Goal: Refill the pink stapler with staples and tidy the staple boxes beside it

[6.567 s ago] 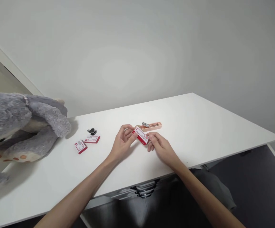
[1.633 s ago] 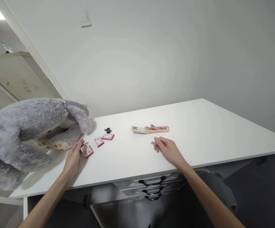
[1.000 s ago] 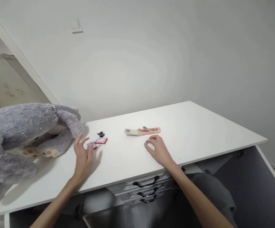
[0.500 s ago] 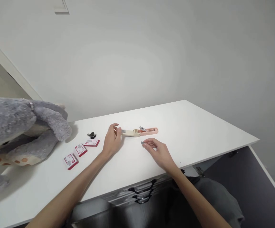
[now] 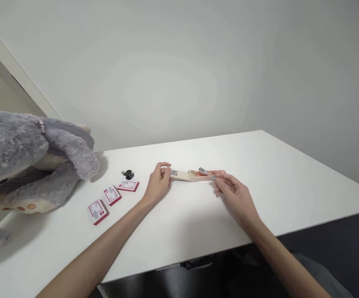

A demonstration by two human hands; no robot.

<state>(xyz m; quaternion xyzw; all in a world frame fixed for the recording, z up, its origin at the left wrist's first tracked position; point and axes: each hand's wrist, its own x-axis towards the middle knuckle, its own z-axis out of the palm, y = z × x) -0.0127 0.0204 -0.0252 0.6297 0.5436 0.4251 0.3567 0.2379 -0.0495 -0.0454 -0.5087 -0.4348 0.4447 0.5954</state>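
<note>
A stapler (image 5: 182,176) lies folded wide open on the white table, its cream arm to the left and its pink part to the right, with a metal piece sticking up near the hinge. My left hand (image 5: 158,184) is closed on the end of the cream arm. Between thumb and fingertips, my right hand (image 5: 233,193) pinches a small grey strip of staples (image 5: 213,178), held at the near edge of the pink part. Whether the strip touches the stapler I cannot tell.
Three white-and-red boxes (image 5: 112,195) lie in a slanting row left of my left hand. Behind them is a small black-and-metal object (image 5: 128,174), perhaps a staple remover. A large grey plush toy (image 5: 64,149) fills the table's left end. A dark handle (image 5: 194,264) shows below the front edge.
My right hand has carried the staple strip right and up to the stapler's pink part. My left hand still grips the cream arm. The view has shifted a little.
</note>
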